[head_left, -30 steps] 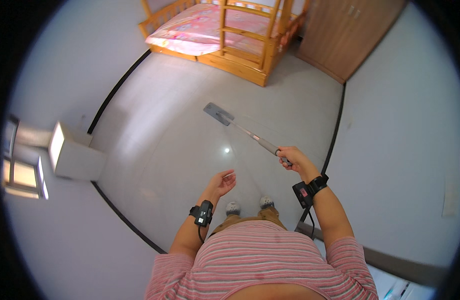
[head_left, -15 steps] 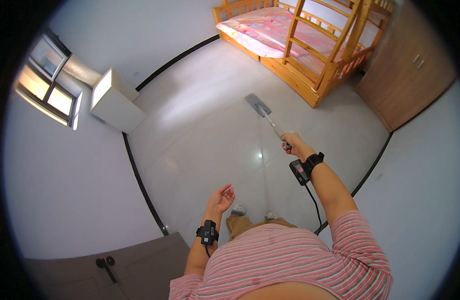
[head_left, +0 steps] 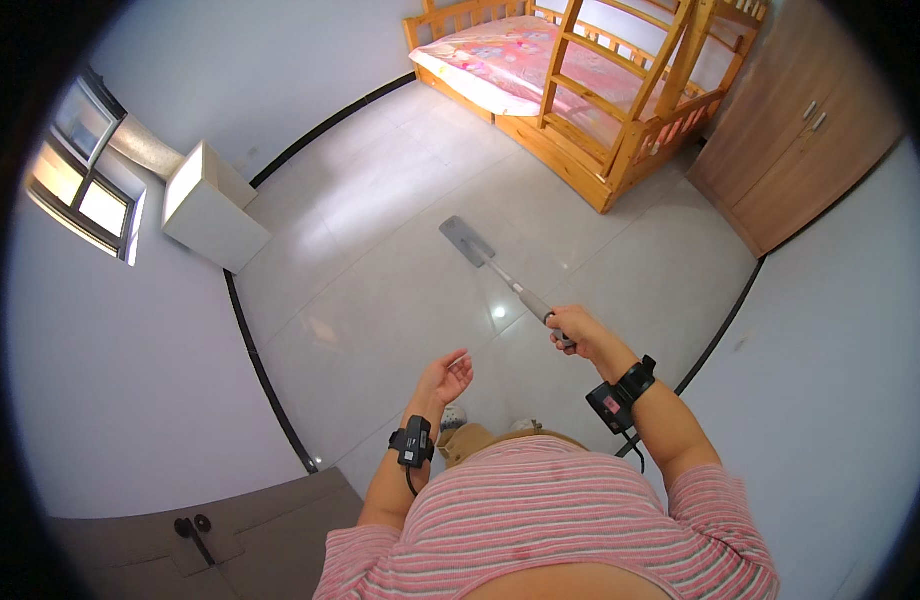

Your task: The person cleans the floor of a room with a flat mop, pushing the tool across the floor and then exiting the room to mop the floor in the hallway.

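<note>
My right hand point(head_left: 577, 334) is wrapped round the grey grip of a flat mop point(head_left: 468, 242). The mop's pole slants away from me toward the left, with its grey rectangular head against the pale tiled floor in the middle of the view. In front of my waist, my left hand point(head_left: 447, 377) is raised with its palm partly up. Its fingers are loosely bent and apart, and nothing is in them. Each wrist carries a black strapped-on device with a cable.
A wooden bunk bed point(head_left: 555, 160) with a ladder and pink bedding stands at the far right. Beside it is a brown wardrobe point(head_left: 780, 165). A white cabinet point(head_left: 215, 225) stands below the window at left. A grey-brown door point(head_left: 270, 520) is at lower left.
My right hand has drawn back toward me, and the mop head has moved left and nearer. The left hand is slightly higher, still holding nothing. The whole view has shifted a little.
</note>
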{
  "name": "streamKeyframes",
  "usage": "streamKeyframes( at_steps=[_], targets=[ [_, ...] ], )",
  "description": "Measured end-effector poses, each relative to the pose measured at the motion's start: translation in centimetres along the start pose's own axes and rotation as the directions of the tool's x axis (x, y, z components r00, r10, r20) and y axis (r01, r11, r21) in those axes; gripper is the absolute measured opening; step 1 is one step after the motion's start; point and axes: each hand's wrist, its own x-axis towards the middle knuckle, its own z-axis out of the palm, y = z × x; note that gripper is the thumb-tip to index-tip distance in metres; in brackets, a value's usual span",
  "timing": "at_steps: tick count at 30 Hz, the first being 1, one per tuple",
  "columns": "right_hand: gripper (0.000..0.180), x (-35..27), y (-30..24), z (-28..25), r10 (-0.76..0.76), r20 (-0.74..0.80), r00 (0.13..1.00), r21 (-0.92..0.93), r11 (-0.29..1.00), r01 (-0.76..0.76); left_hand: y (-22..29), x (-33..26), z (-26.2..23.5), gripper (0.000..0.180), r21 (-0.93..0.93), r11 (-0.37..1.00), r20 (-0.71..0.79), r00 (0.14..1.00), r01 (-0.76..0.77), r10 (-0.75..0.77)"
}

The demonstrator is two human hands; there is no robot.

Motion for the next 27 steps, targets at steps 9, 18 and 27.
streamKeyframes(
  at_steps=[9,18,27],
  targets=[
    [0.01,5.3,0.8,1.2,0.007,-0.039,0.999,0.014,1.0,-0.006,-0.5,-0.4,-2.0,0.017,-0.005,0.994,-0.104,0.989,-0.106,0.105],
    [0.01,15.8,-4.9,0.1,0.025,0.055,0.998,0.158,0.987,-0.033,-0.3,-1.2,-3.0,0.019,-0.188,0.954,-0.182,0.963,-0.233,0.199],
    [0.013,11.9,-6.0,3.6,-0.002,0.164,0.986,0.122,0.992,-0.018,1.0,-0.4,-2.7,0.021,-0.207,0.941,-0.116,0.961,-0.269,0.25]
  ],
)
